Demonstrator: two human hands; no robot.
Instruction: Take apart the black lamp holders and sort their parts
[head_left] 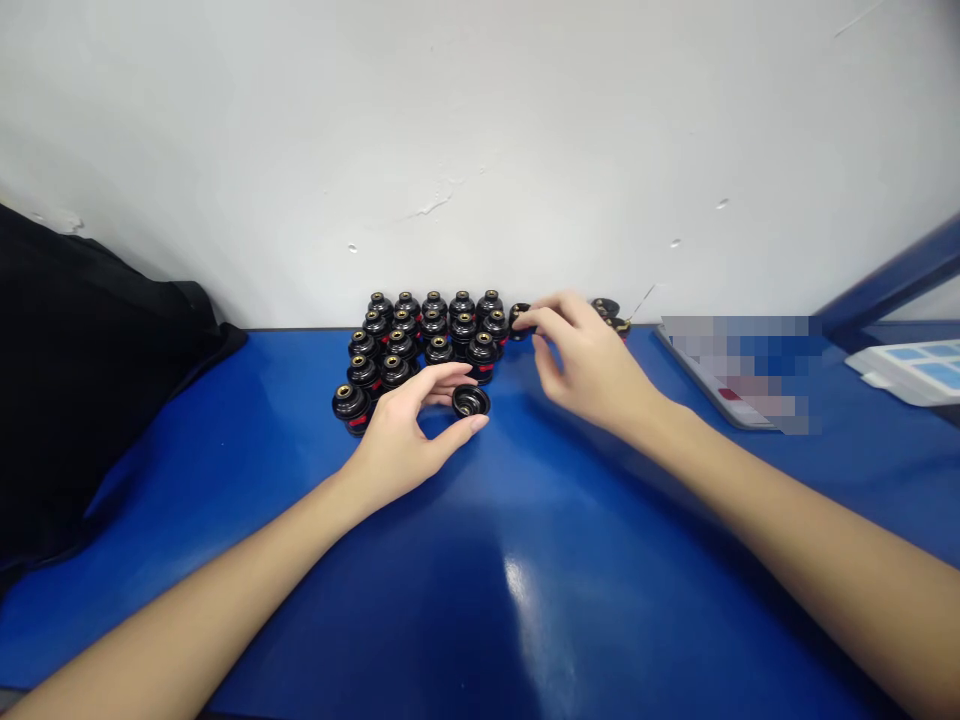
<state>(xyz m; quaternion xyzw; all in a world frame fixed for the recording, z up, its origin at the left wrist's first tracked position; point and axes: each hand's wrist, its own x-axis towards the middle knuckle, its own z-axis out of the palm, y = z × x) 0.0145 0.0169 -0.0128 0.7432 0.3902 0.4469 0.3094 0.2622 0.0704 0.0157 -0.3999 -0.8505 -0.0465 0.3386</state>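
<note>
My left hand point(409, 425) is closed around a small black round cup-shaped part point(471, 401), thumb at its near side and fingers at its far side. The hollow of this part faces me. My right hand point(574, 350), a little blurred, reaches toward the wall with thumb and fingers apart. Its fingertips are at another black cup-shaped part point(519, 321), which lies on its side. To the left, several black domed parts point(400, 346) stand upright in rows, with brass-coloured rings on top and red marks. A few more black parts point(606, 308) lie partly hidden behind my right hand.
The blue table point(420, 590) meets a white wall point(480, 150) at the back. Black cloth point(97, 390) covers the left side. At the right are a flat tray-like object point(731, 400), partly blurred out, a white and blue case point(915, 368) and a blue bar point(892, 270).
</note>
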